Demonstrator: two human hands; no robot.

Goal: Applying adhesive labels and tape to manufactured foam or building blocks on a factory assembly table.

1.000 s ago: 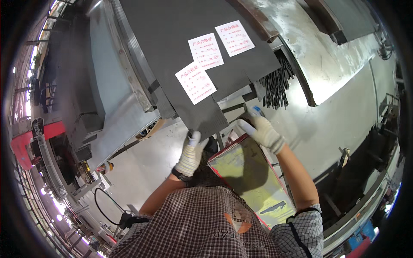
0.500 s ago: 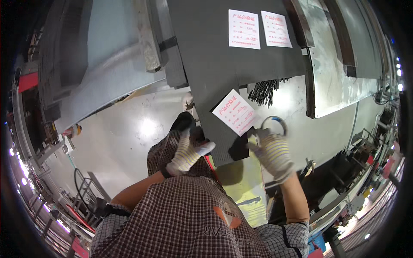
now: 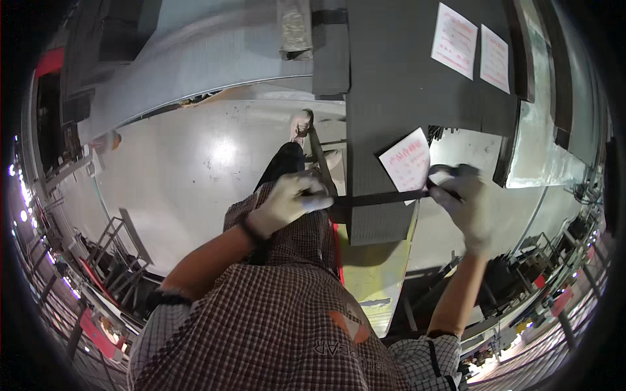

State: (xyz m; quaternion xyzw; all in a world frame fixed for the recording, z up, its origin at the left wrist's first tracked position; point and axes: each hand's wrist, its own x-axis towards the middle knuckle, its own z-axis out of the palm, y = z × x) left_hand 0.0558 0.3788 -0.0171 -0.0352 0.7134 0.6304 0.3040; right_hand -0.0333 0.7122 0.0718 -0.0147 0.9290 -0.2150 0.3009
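Note:
A dark strip of tape (image 3: 381, 198) is stretched between my two gloved hands, crossing over the near end of a dark grey ribbed board (image 3: 378, 228). My left hand (image 3: 293, 199) is closed on the strip's end at the board's left side. On the right, my right hand (image 3: 464, 205) grips the roll of tape (image 3: 440, 173), blurred by motion and partly covered by the fingers. Just beyond the strip, a white card with red print (image 3: 405, 163) lies tilted on the board. I cannot tell whether the strip touches the board.
Two more white cards (image 3: 454, 42) lie farther up the board. Big grey sheets (image 3: 215, 45) are on the left, and a shiny metal-like panel (image 3: 544, 143) is at right. A yellow surface (image 3: 372, 280) lies below the board's near end. A shoe (image 3: 302, 124) shows on the floor.
The view has shifted, so the board appears farther right. My hands were apart with no strip showing between them; now the tape is drawn taut from the roll.

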